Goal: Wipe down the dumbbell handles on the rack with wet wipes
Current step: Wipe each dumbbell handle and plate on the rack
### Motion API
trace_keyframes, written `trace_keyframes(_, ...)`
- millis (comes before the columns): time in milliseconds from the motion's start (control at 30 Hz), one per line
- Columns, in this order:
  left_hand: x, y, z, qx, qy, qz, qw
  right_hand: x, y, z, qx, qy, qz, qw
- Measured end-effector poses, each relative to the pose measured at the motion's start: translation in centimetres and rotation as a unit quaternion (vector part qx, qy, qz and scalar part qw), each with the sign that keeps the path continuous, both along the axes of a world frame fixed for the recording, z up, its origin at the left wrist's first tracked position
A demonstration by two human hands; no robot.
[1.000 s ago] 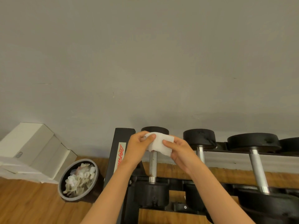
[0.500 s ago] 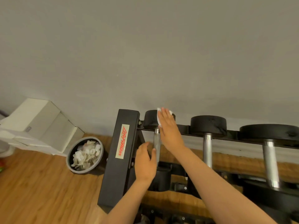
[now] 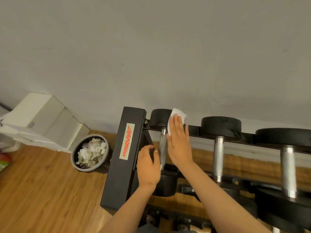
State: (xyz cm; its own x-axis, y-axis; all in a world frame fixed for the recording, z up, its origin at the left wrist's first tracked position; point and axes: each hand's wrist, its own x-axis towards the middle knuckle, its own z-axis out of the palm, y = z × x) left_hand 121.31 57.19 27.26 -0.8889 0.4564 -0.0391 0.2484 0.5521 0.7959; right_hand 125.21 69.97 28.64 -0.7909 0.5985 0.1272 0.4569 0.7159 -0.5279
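The right grip (image 3: 179,142) lay flat with its fingers straight and together, pressing the wipe (image 3: 177,112) against the far head (image 3: 159,118) of the leftmost dumbbell. The wipe showed above the fingertips and along the hand's left edge, just beside the top of the handle (image 3: 162,147). The left grip (image 3: 148,165) sat at the near end of that handle, fingers curled and thumb just beside the steel; whether it held the handle could not be told. The dumbbell lay across the rack (image 3: 126,157), next to its black end post. Two larger dumbbells (image 3: 218,148) lay to the right. Left of the rack, a round bin (image 3: 74,157) of crumpled wipes stood on the wood floor (image 3: 33,190).
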Motion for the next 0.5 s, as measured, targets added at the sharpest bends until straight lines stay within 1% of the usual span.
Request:
trace_keyframes(133, 0.0, 0.1, 0.0, -0.009, -0.019, 0.004, 1.0, -2.2, 2.9, 1.2, -0.054, 0.022, 0.002, 0.998)
trace_keyframes(267, -0.2, 0.1, -0.2, -0.003, -0.014, 0.001, 1.0, -0.3, 0.7, 0.2, -0.085, 0.029, 0.01, 0.996)
trace_keyframes(333, -0.2, 0.1, -0.2, -0.007, -0.016, -0.001, 1.0, 0.1, 0.8, -0.5, -0.068, 0.027, 0.022, 0.997)
trace_keyframes(433, -0.2, 0.1, 0.1, -0.01, -0.024, 0.0, 1.0, -1.2, 3.1, 0.1, -0.039, 0.01, 0.02, 0.999)
trace_keyframes(500, -0.2, 0.1, 0.1, -0.007, -0.024, -0.003, 1.0, -0.7, 2.4, 0.0, -0.054, 0.018, 0.013, 0.998)
